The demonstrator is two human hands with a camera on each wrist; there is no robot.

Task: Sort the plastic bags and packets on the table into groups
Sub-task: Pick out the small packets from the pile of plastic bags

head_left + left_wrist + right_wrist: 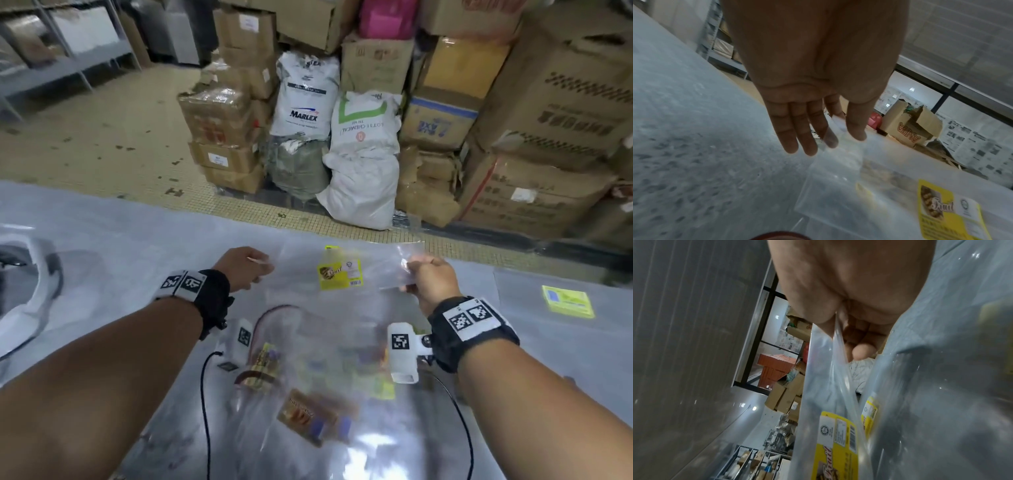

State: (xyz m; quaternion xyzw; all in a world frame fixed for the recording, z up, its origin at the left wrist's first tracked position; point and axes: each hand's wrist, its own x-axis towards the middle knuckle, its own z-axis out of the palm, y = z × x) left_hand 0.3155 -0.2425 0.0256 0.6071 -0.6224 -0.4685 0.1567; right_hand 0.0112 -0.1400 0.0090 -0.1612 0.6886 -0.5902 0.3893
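Observation:
I hold a clear plastic bag (376, 270) with a yellow label (339, 274) stretched between both hands, just above the plastic-covered table (102, 233). My left hand (253, 270) pinches its left corner between thumb and fingers. In the left wrist view, my left hand (838, 138) has the bag (834, 178) hanging from the pinch. My right hand (424, 277) grips the right edge. The right wrist view shows my right hand (838, 331) curled on the bag (822, 386). Under my wrists lies a loose pile of clear packets (308, 394), some with brown and yellow labels.
A clear bag with a yellow-green label (567, 301) lies apart on the right of the table. A white object (30, 291) sits at the left edge. Cardboard boxes (548, 120) and white sacks (363, 154) are stacked on the floor beyond the table. Black cables (205, 394) trail from my wrists.

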